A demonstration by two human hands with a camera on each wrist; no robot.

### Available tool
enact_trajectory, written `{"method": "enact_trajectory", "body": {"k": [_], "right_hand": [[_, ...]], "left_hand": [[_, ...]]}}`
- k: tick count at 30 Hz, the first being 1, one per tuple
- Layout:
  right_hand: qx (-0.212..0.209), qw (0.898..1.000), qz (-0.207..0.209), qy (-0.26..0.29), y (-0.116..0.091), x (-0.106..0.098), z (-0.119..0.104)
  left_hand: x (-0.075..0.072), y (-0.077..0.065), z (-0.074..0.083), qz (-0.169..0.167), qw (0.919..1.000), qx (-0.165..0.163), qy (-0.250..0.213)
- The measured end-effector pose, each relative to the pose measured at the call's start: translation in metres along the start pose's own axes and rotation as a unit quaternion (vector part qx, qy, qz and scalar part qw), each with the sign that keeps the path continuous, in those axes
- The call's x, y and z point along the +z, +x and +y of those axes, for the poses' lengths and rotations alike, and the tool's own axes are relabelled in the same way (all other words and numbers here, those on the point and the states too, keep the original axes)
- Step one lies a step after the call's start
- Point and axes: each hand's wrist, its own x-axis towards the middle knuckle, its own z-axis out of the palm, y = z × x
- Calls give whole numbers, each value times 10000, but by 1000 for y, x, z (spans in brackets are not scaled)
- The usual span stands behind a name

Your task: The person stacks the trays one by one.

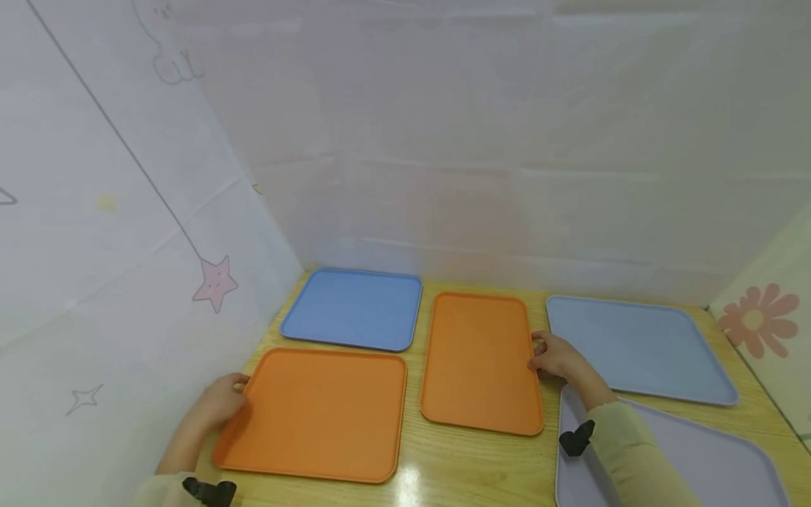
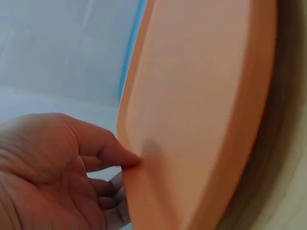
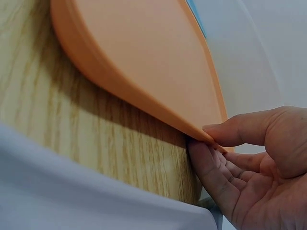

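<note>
Two orange trays lie on the wooden table in the head view. At the outer edge of the left orange tray (image 1: 323, 415), which lies crosswise, is my left hand (image 1: 218, 403). Its foremost digit presses over the rim in the left wrist view, the other fingers (image 2: 112, 203) curled behind the edge, so the hand pinches the tray. My right hand (image 1: 557, 355) pinches the right edge of the upright-lying orange tray (image 1: 478, 362), thumb (image 3: 235, 129) above the rim and index finger below. Both hands' undersides are partly hidden by the trays.
A blue tray (image 1: 355, 310) lies behind the left orange one. On the right are a pale blue tray (image 1: 640, 348) and, nearer, a lilac tray (image 1: 703, 451) partly under the right sleeve. White sheeting (image 1: 475, 141) walls the table (image 1: 462, 461) at the back and sides.
</note>
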Motion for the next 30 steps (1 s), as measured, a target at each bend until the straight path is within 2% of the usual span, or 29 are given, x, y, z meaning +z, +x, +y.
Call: {"method": "enact_trajectory", "body": {"k": [5,7,13,16,22,27,30], "right_hand": [[-27,10000,17,0,0,2,0],[-17,10000,63,-19,0,2,0],[-51,9996,218,-174,-5,1,-2],[-104,9993,267,-237,-9,0,-3],[-180,9985,431,-274,-18,-3,-2],[-286,9950,694,-661,-26,-3,-3],[-322,9959,702,-467,-31,-1,-3]], "left_hand": [[-12,-9,-3,-303,9945,57,-999],[-16,-12,-4,-446,9898,-52,-1352],[-23,-19,-9,-746,9768,-87,-2006],[-27,-23,-11,-882,9664,-30,-2414],[-32,-28,-11,-1189,9431,266,-3094],[-36,-26,-9,-1248,9300,545,-3415],[-38,-26,-5,-1263,9228,766,-3558]]}}
